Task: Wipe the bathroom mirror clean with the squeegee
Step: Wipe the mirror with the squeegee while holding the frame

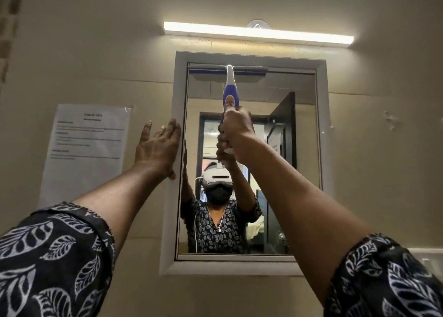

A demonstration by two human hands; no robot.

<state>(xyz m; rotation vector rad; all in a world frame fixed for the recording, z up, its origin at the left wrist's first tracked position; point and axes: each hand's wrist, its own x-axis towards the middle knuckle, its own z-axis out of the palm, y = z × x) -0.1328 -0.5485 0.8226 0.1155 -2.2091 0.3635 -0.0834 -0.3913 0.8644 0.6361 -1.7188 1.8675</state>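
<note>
the squeegee [230, 84] sits at the very top of the mirror [299, 172], in the upper centre of the frame, its blade [251, 70] lying level along the glass just under the upper edge of the mirror frame [178, 88]. this looks like the start of a downward stroke, with the blade set but the pull not yet made.

the right hand [237, 132] grips the lower part of the handle, fingers curled round it and the thumb [229, 103] laid straight up along the blue grip. the left hand [158, 148] lies flat against the left side of the mirror frame, fingers [173, 127] straight and a little spread, holding nothing. it seems to be steadying the person's reach.

the next move, as i judge it, calls for a smooth, even pull straight down, keeping the whole rubber edge on the glass so no streak is left. the blade covers only the left and middle of the mirror's width, so a second pass down the right side will likely be needed.

materials: the handle is smooth plastic, white at the neck and blue where held, tapering toward a long thin crossbar with a dark blue strip. the glass is flat and glossy; whether it is wet or smeared cannot be told. the frame is a plain pale moulding, matte. above it hangs a long light bar [259, 32], and to the left a sheet of paper [88, 148] is stuck to the wall.
</note>
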